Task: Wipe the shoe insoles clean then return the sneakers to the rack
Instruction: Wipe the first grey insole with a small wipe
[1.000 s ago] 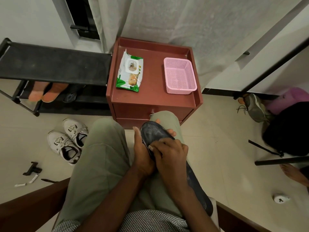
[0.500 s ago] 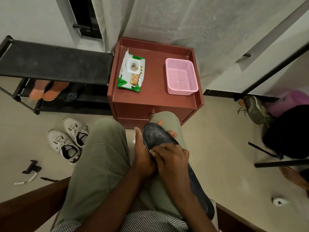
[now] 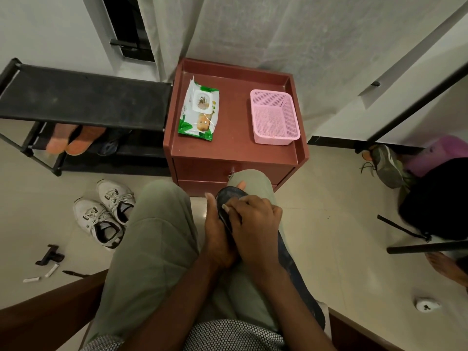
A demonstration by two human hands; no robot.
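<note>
Insole, dark, long and made of soft foam [image 3: 286, 252], lies along the person's right thigh, its rounded toe end pointing to the red-brown wooden bedside cabinet [image 3: 235, 153] and its heel end near the waist. The fingers [image 3: 229, 207] of the right hand [image 3: 255, 224] are curled and press down on the toe part of the insole; compared with a second ago they have moved up from the middle of the insole toward the toe, so the rubbing stroke now reaches the front end. A cloth or wipe under these fingers I cannot tell, it is hidden. The left hand [image 3: 217, 231] grips the left edge of the insole, thumb along the side and one fingertip showing past the toe end; this grip has not changed.

I judge that the wiping of this insole is well on but not finished.

Further out, the green and white pack of wet wipes [image 3: 198, 111] lies at the left edge of the cabinet top and the pink plastic mesh basket [image 3: 274, 120] at its right edge. The pair of white laced sneakers [image 3: 105, 212] waits on the floor just before the black metal shoe rack [image 3: 83, 102], not yet returned.
</note>
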